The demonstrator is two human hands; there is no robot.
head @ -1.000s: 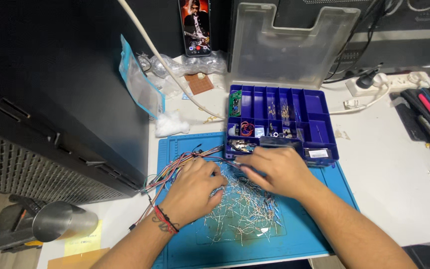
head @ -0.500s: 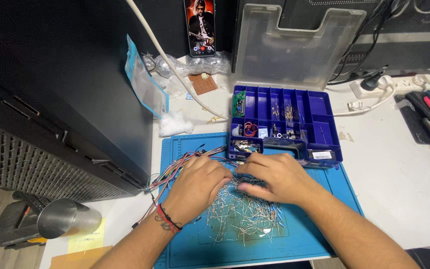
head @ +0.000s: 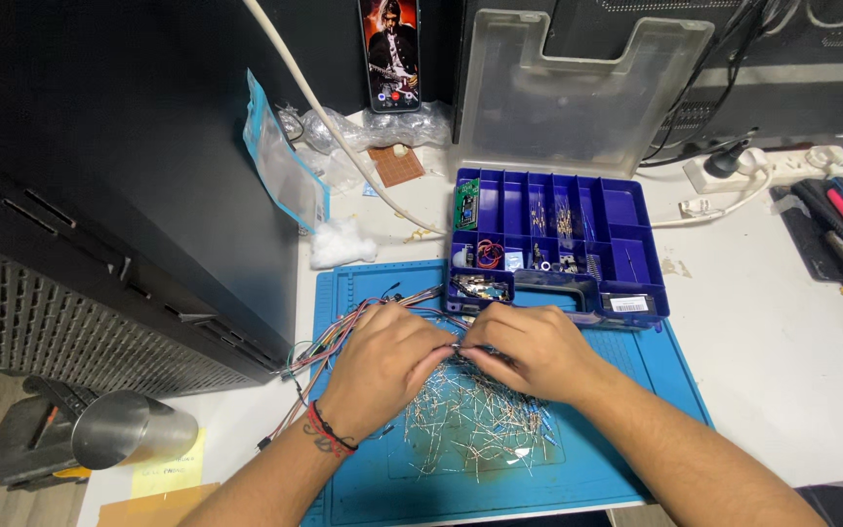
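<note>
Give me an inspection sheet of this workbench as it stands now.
Surface: white table with a blue work mat on it.
Job's things: pile of small wire-legged parts on the mat; blue compartment box, clear lid open.
Clutter: white wad, plastic bags, phone propped upright, metal cup.
Hands: left hand and right hand meet fingertip to fingertip over the pile; what they pinch is hidden.
Cables: coloured jumper wires; white power strip.
Surroundings: black cabinet at left.
</note>
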